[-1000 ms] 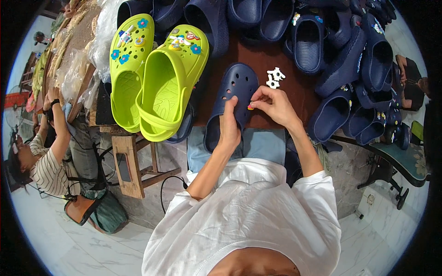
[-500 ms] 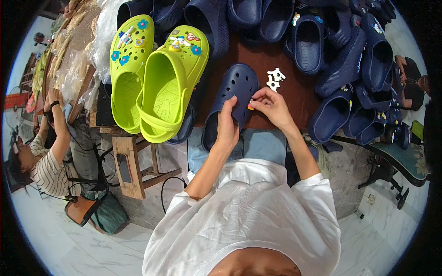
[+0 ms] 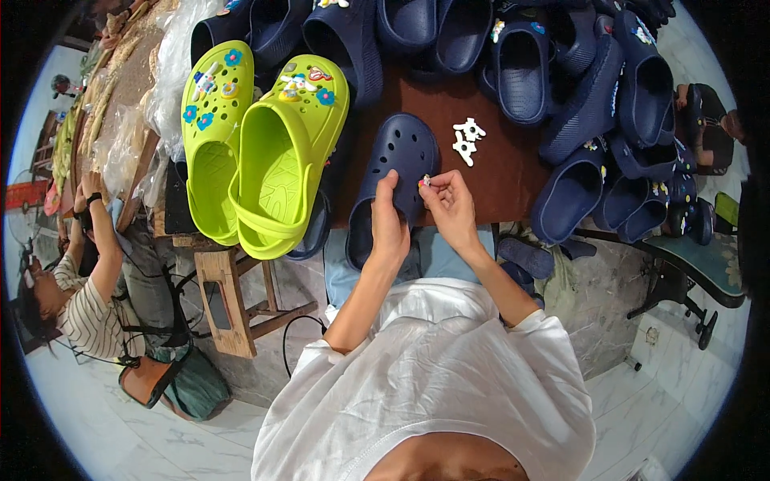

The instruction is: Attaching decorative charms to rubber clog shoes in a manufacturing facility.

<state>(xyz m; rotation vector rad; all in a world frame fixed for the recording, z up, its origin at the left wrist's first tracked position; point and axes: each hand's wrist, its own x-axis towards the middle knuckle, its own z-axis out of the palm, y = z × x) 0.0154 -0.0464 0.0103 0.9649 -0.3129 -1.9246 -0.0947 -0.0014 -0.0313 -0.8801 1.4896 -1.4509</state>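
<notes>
**Charm meets clog at the work table**

Both hands have drawn back toward the person over the past second, the right hand (image 3: pixel 453 210) sliding from the clog's toe to its near side. Its fingers (image 3: pixel 433 186) are pinched shut on a small colourful charm (image 3: pixel 423 182), held just against the edge of the navy clog (image 3: pixel 393 180). The left hand (image 3: pixel 389 226) wraps the clog's heel end, thumb up along the upper, fingers closed around the shoe. The clog lies toe-away at the near edge of the dark brown table (image 3: pixel 501 172), partly overhanging it. Just beyond sit two white charms (image 3: pixel 466 139). To the left lies a pair of lime-green clogs (image 3: pixel 257 148) studded with charms; navy clogs (image 3: pixel 593 104) crowd the far and right sides. Another person in a striped shirt (image 3: pixel 84 321) sits at lower left.
</notes>
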